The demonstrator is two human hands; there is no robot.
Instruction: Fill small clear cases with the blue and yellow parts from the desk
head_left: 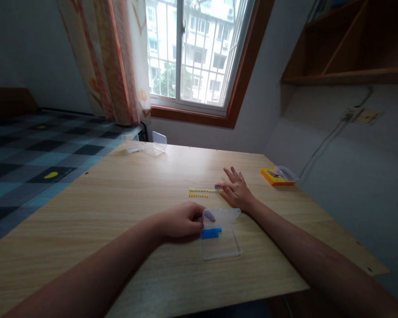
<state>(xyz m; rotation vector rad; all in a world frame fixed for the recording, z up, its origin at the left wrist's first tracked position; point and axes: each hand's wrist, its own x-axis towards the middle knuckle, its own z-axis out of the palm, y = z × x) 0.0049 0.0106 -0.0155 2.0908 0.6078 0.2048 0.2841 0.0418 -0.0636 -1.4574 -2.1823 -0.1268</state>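
Note:
My left hand (182,219) is closed on the left edge of a clear plastic box (227,251), near its hinge, with the fingers partly behind the raised lid (227,215). Several blue pieces (210,233) lie together inside the box. Beyond it, my right hand (236,187) rests over the table with its fingers spread. Its thumb and index finger are at the right end of a row of pale small pieces (200,190), beside a few dark blue and red ones (217,186). A shorter row of yellow pieces (198,195) lies just nearer to me.
Two open clear boxes stand at the table's far left, one of them a hinged case (156,148). An orange-yellow box (277,176) with a clear top sits by the right edge. A checked bed (46,154) adjoins the wooden table (126,190) on the left.

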